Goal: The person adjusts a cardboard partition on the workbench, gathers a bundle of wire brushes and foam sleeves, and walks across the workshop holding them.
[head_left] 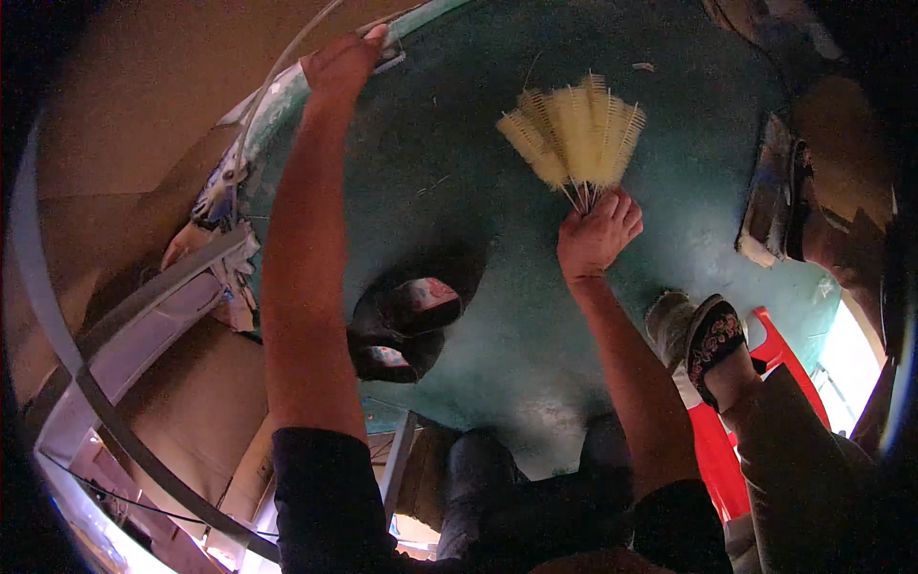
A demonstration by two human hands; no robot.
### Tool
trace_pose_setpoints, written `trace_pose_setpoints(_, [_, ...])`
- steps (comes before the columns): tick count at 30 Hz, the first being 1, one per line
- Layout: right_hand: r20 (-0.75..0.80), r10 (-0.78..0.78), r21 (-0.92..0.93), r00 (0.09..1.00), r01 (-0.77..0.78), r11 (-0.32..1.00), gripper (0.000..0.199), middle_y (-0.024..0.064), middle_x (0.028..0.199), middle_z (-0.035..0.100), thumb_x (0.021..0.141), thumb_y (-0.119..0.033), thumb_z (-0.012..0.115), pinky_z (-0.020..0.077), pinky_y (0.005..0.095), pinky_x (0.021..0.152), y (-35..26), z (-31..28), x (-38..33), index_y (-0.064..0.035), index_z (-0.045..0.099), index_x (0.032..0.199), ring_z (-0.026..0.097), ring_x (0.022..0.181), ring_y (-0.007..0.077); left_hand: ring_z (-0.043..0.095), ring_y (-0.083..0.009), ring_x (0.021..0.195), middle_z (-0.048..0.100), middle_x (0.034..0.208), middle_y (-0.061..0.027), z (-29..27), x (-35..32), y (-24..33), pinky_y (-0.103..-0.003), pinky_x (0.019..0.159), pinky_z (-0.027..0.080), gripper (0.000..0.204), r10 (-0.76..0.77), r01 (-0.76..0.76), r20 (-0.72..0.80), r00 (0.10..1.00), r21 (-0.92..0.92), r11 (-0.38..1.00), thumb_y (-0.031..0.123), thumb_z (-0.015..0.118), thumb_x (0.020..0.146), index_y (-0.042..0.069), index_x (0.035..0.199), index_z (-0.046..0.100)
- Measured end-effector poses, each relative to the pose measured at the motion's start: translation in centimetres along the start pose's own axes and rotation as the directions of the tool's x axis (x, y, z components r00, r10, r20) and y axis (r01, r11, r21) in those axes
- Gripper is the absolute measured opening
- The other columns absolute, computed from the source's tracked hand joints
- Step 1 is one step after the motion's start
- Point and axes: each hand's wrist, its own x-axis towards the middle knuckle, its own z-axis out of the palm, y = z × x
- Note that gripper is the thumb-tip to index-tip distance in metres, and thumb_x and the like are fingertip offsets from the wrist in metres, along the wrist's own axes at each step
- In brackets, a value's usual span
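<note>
My right hand [598,239] is closed around the thin wire stems of a bunch of bottle brushes [579,134]. Their pale yellow bristle heads fan out above the fist, over a dark green surface [535,316]. Far to the left, my left arm is stretched out and my left hand [342,65] is at the raised, worn rim [277,100] of that surface. Its fingers look curled; what lies in them, if anything, is hidden.
A pair of dark shoes [411,311] with patterned insides lies left of centre. At right are another person's leg and embroidered shoe [717,344], beside a red plastic seat [722,469]. Pale metal bars [143,325] and brown cardboard [182,421] are at left. A small white scrap [644,67] lies far off.
</note>
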Motion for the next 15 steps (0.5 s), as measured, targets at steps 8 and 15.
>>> trace_pose_setpoints(8, [-0.015,-0.01,0.047,1.0,0.01,0.999,0.029,0.0159,0.114,0.055,0.08,-0.017,0.064,0.0336,0.053,0.094,0.1,0.2,0.2,-0.0023,0.053,0.103,0.048,0.109,0.0376,0.056,-0.0331,0.12,0.061,0.128,-0.0132,-2.3,-2.8,-1.7,-0.043,0.102,0.041,0.054,0.195,-0.19,0.054,0.979,-0.085,0.978,0.052,0.06,0.087,0.013,0.125,0.062])
trace_pose_setpoints(15, [-0.015,0.0,0.051,1.0,0.0,0.999,0.032,0.0158,0.116,0.055,0.08,-0.018,0.063,0.0334,0.0524,0.094,0.1,0.2,0.2,-0.0011,0.054,0.105,0.048,0.109,0.0375,0.065,-0.0346,0.098,0.065,0.107,-0.0126,-4.7,-10.8,-3.0,-0.045,0.084,0.052,0.042,0.221,-0.222,-0.035,0.975,-0.268,0.938,0.041,0.066,0.086,0.012,0.116,0.063])
